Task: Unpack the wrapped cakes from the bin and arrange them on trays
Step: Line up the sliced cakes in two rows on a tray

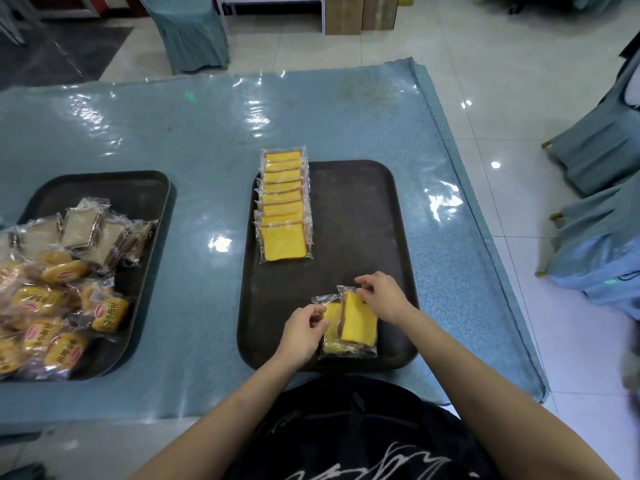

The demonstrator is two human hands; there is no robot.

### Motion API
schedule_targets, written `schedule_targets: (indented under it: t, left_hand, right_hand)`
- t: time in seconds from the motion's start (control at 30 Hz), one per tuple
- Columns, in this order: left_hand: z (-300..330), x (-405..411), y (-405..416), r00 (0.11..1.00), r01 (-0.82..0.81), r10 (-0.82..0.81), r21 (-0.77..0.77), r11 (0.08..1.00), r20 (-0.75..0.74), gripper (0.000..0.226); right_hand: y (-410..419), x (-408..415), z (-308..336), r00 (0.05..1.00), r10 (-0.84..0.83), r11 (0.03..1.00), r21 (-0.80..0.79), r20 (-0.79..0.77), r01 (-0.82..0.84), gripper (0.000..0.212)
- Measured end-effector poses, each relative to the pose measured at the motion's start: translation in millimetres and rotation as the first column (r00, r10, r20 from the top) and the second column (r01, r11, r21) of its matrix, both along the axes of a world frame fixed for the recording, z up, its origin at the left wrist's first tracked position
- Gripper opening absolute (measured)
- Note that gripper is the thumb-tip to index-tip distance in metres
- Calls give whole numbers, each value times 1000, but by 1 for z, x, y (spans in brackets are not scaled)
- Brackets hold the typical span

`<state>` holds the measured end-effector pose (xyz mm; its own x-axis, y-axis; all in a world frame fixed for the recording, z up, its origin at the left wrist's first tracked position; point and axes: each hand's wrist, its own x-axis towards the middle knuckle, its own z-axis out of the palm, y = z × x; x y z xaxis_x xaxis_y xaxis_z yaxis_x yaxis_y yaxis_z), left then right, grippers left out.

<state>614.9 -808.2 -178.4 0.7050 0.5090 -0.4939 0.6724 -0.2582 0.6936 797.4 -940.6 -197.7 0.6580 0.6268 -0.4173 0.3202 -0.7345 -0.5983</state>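
Two yellow cake slices (349, 327) in clear wrappers sit at the near end of a dark tray (360, 202), one leaning over the other, each with a thin brown crust along its edge. The left hand (304, 329) pinches the wrapper edge of the left slice; the right hand (382, 297) pinches the top seal of the right, raised slice. Farther up the same tray, along its left rim, a row (284, 206) of like slices lies overlapped like shingles, the far end poking just past the rim.

The tray rests on a tabletop (194, 133) covered in blue cloth under glossy clear plastic. Well to the left, a second dark tray (145, 188) holds a loose heap: pale grey-brown wrapped squares (83, 226) at the back and small round cakes (59, 306) in yellow printed packets nearer. Blue-covered chairs (595, 157) stand on the white tile floor (485, 81) to the right.
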Motion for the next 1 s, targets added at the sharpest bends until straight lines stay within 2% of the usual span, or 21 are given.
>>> schedule_targets:
  t: [0.13, 0.33, 0.47, 0.73, 1.0]
  left_hand:
    - [0, -3, 0, 999, 40, -40, -3, 999, -3, 36]
    - [4, -5, 2, 998, 61, -61, 4, 998, -1, 37]
    - [5, -4, 2, 999, 51, -51, -13, 999, 7, 36]
    - [1, -11, 5, 999, 0, 2, -48, 999, 43, 34]
    - [2, -12, 10, 982, -109, 136, -194, 975, 134, 36]
  right_hand:
    - [-1, 1, -4, 1000, -7, 1000, 2, 18, 7, 25]
    - [-2, -3, -2, 989, -110, 992, 42, -101, 115, 5]
    - [-4, 2, 5, 978, -143, 985, 79, -154, 157, 5]
    - [-6, 7, 14, 910, -285, 924, 165, -302, 344, 6]
    - [-5, 6, 15, 824, -329, 864, 206, -461, 460, 8]
